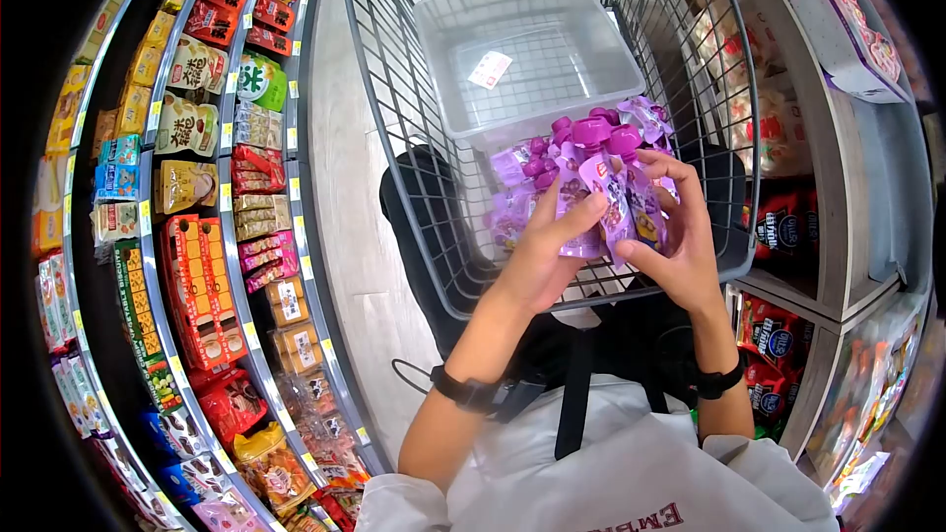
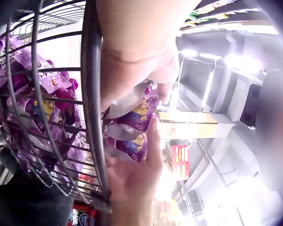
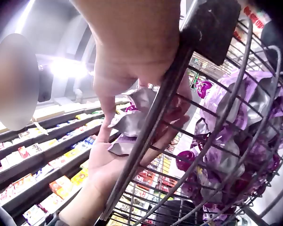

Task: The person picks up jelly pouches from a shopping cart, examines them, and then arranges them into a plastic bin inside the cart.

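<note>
Purple spouted pouches (image 1: 613,202) are gripped between both hands above the near end of the cart. My left hand (image 1: 552,241) curls round their left side, thumb across the front. My right hand (image 1: 680,246) pinches them from the right with thumb and fingers. Behind and below lies a heap of similar pouches (image 1: 509,217) with purple caps, also seen through the wires in the left wrist view (image 2: 42,108) and the right wrist view (image 3: 226,141). In the right wrist view the silvery backs of the held pouches (image 3: 129,122) show. How many are held is unclear.
A clear plastic bin (image 1: 522,49) with a small label stands in the wire cart (image 1: 370,89) beyond the pouches. Snack shelves (image 1: 227,187) run along the left. A wooden shelf unit (image 1: 838,236) with bagged goods stands close on the right. Pale floor (image 1: 360,236) shows left of the cart.
</note>
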Demonstrator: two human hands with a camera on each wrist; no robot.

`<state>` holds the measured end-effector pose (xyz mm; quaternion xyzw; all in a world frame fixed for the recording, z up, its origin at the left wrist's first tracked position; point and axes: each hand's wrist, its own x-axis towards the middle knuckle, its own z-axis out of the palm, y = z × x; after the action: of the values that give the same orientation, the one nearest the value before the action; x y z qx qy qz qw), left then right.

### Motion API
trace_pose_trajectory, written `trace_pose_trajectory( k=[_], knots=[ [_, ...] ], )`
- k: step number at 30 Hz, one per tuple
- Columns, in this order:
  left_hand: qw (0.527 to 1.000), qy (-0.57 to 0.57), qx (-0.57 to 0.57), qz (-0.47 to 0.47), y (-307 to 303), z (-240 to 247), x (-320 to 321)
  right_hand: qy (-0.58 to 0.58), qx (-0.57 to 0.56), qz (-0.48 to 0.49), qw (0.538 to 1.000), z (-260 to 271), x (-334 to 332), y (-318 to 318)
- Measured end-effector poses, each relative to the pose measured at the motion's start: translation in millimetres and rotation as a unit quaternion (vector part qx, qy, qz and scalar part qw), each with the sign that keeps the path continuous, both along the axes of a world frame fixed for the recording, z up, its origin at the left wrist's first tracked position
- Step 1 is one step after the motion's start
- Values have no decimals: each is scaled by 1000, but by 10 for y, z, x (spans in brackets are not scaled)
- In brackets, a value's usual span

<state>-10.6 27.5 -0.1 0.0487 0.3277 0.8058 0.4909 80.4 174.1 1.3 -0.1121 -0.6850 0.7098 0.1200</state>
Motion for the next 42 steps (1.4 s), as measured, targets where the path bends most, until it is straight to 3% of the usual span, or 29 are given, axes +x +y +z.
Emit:
trace_pose_trajectory(
  k=[4, 7, 9, 14, 19, 21, 23, 24, 25, 37, 42],
  knots=[
    [1000, -3, 7, 13, -5, -42, 7, -36, 31, -6, 999, 55, -6, 2],
    [999, -15, -17, 29, -18, -2, 37, 7, 31, -16, 999, -20, -31, 56],
    [999, 3, -34, 42, -21, -31, 43, -80, -77, 4, 994, 64, -36, 70],
    [998, -2, -33, 44, -32, 4, 14, -111, -88, 18, 990, 41, -8, 74],
    [994, -25, -61, 84, -9, -9, 2, -81, -153, -110, 979, -102, -3, 62],
    [990, -105, 56, 71, 8, 34, -38, -75, -146, -111, 980, -86, -21, 87],
    [994, -76, 24, 70, 14, 51, -41, -82, -185, -135, 970, -130, -19, 128],
    [989, -123, 60, 55, -6, 41, -61, -71, -189, -159, 967, -117, -36, 113],
    [980, -170, 95, 39, -12, 41, -77, -71, -189, -159, 966, -98, -47, 115],
    [977, -183, 104, 44, -15, 44, -82, -8, -193, -160, 968, -31, -25, 90],
    [975, -189, 103, 49, -16, 52, -80, 16, -302, -186, 935, -20, -5, 103]
  ],
)
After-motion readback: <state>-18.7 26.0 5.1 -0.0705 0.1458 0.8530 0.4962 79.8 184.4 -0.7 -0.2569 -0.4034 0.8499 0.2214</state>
